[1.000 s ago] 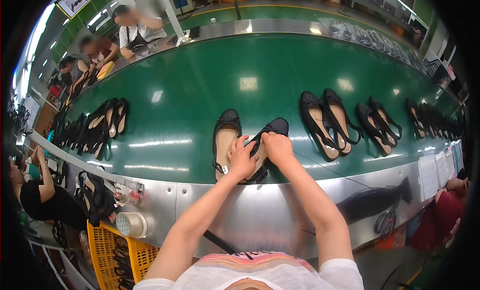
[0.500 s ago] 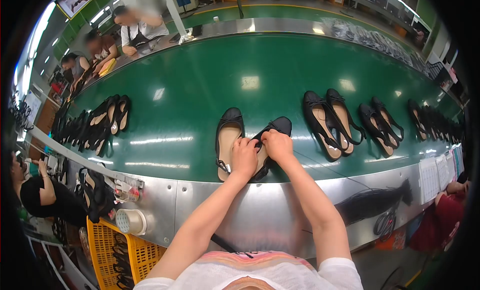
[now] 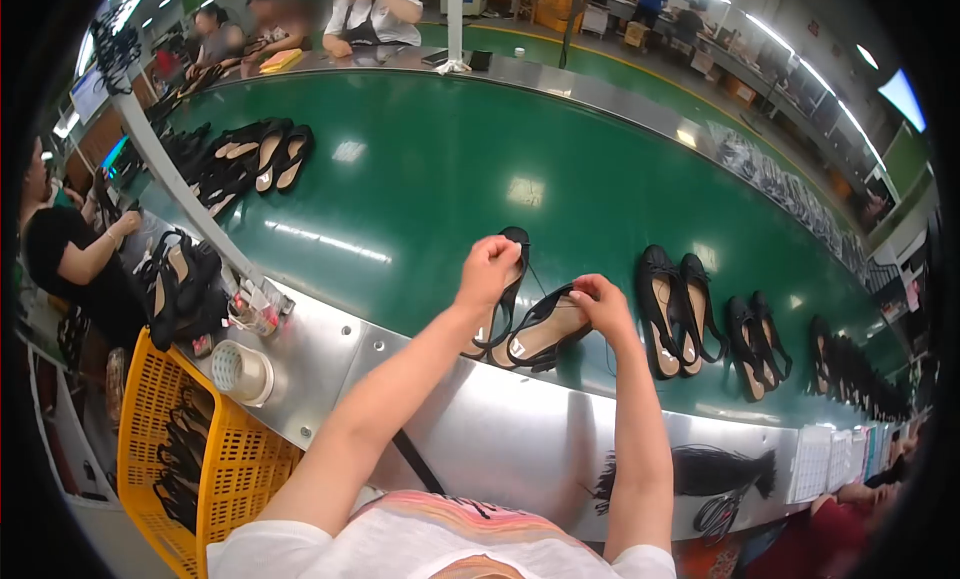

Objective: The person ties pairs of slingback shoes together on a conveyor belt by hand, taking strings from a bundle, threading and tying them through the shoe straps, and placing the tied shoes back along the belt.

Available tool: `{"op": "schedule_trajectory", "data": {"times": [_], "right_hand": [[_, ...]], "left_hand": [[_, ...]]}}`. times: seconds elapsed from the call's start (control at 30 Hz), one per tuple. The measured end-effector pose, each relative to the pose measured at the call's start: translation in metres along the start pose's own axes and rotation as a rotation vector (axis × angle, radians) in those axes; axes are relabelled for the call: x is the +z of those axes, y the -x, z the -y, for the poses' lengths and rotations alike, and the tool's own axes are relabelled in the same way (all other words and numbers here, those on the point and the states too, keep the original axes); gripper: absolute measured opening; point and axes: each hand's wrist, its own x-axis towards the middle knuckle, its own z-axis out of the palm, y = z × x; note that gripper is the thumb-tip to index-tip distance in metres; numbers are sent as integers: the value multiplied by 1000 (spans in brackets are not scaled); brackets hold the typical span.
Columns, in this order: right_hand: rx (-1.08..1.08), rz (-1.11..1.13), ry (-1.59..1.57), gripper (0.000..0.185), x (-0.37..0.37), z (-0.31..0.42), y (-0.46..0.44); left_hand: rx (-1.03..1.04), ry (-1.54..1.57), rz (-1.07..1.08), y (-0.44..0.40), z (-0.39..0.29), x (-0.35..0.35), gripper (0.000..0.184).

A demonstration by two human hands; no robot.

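Note:
My left hand (image 3: 487, 271) is raised over the toe end of one black slingback flat (image 3: 513, 297), its fingers pinched on a thin black cord (image 3: 537, 276). That cord runs down towards a second black slingback flat (image 3: 545, 336), which lies tilted with its beige insole facing up. My right hand (image 3: 603, 304) grips this second shoe near its toe, thumb at the opening. The toe is partly hidden behind my fingers. Both shoes rest at the near edge of the green belt (image 3: 420, 199), heels towards me.
Pairs of black flats (image 3: 675, 309) stand to the right, more black shoes (image 3: 285, 157) at the left. On the steel ledge (image 3: 470, 419) are a tape roll (image 3: 242, 372) and a bundle of black cords (image 3: 690, 476). A yellow crate (image 3: 220, 469) holds shoes. A person (image 3: 85, 249) works at left.
My left hand has lifted away from the second shoe, up and over the first one, drawing the cord out. My right hand has shifted to that shoe's right side. The view has turned.

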Motion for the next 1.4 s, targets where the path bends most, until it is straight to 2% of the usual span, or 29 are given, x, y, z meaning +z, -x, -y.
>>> {"op": "schedule_trajectory", "data": {"times": [0.1,0.17,0.23,0.33,0.4,0.43,0.47,0.53,0.57,0.67,0.7,0.77,0.8,0.87,1.4], "right_hand": [[-54,59,-183,30,16,44,-2],[-54,161,-313,30,35,80,7],[-58,172,-305,22,55,87,4],[-151,-23,-128,15,74,68,-8],[-125,-93,-49,15,78,63,-8],[-103,-166,19,15,79,59,-7],[-121,-205,59,15,82,45,-13],[-148,-209,70,15,91,33,-16],[-202,-217,119,15,98,32,-17],[-133,-215,381,16,108,33,-13],[-129,-208,382,16,110,35,-11],[-176,-239,636,16,112,35,-9],[-173,-235,638,16,110,34,-9],[-172,-192,834,14,103,31,-10],[-198,-180,852,13,94,27,-6]], "left_hand": [[269,-307,-17,2,-37,-4,16],[377,-319,49,-5,-28,-5,15],[302,-258,86,-4,-31,-5,16],[204,-154,98,-7,-25,-15,17],[229,-658,90,-6,-22,-27,18],[361,-1006,47,0,-19,-32,13],[357,-998,48,1,-10,-34,13],[495,-1306,145,-2,13,-39,11],[491,-1313,141,-1,18,-37,10],[524,-1356,103,0,35,-28,11],[541,-1352,56,0,41,-26,10],[545,-1357,22,-1,48,-24,10],[558,-1359,-11,-2,51,-23,10],[440,-1252,-7,-2,53,-24,13],[377,-1216,-14,-2,52,-20,13]]}}
